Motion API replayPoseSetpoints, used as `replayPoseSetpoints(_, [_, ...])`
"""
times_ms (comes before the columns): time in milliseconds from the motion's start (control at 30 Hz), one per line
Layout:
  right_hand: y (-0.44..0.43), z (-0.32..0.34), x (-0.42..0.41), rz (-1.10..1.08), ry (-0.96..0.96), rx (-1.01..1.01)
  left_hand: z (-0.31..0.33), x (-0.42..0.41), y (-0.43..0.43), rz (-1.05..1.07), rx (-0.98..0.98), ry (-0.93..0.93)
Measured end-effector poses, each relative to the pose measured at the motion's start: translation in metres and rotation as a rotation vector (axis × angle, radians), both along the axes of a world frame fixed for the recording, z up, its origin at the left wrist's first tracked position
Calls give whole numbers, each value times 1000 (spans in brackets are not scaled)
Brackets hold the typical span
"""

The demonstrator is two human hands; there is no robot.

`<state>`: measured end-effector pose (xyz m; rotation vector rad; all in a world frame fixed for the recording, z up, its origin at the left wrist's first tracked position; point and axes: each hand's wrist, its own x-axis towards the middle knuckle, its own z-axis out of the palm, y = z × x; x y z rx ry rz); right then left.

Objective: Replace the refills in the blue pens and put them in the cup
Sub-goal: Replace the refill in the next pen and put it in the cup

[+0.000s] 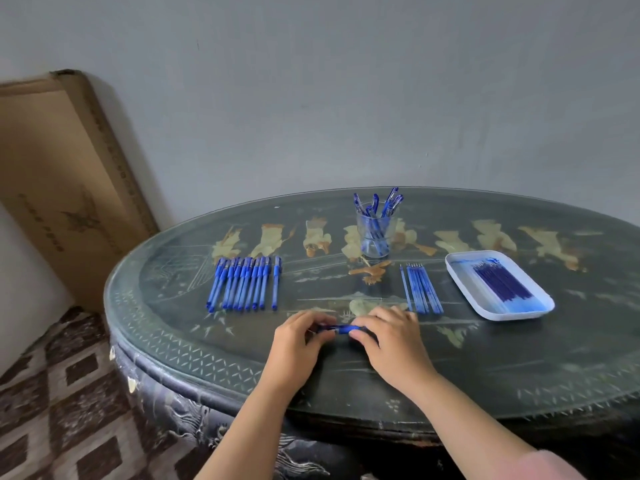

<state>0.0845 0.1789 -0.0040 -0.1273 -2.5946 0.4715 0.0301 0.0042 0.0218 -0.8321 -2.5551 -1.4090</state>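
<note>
Both hands meet near the front edge of the dark, glass-topped surface (502,358), holding one blue pen (341,329) crosswise between them. The left hand (298,344) has its fingers (313,320) curled round the pen's left end, and the right hand (391,337) curls its fingers and thumb round the right end; only the pen's middle shows between the two grips, just above the surface.

Farther back on the left lies a row of blue pens (242,284), side by side with their caps pointing away from the person, one pen a little apart at the row's right end. Behind the hands, toward the wall, stands a clear cup (375,233) with several blue pens upright in it. To the right of the hands lies a small bunch of thin blue refills (420,289), and just beyond them a white tray (460,271) holds a darker bundle of refills (500,284), its floor stained blue.

A flat cardboard box (62,181) leans against the wall at the left.
</note>
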Motion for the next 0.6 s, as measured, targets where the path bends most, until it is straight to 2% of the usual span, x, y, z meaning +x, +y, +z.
replayPoseSetpoints(100, [2,-2,1,19,27,-9,0,-1,1,-12,-70,6])
replayPoseSetpoints(333, [-3,2,4,0,166,62,-1,1,5,46,-91,-19])
replayPoseSetpoints(467, [10,-2,5,-136,304,-89,1,-4,-5,258,127,-230])
replayPoseSetpoints(600, [3,-1,4,-70,346,11,-4,-7,-1,181,4,-76])
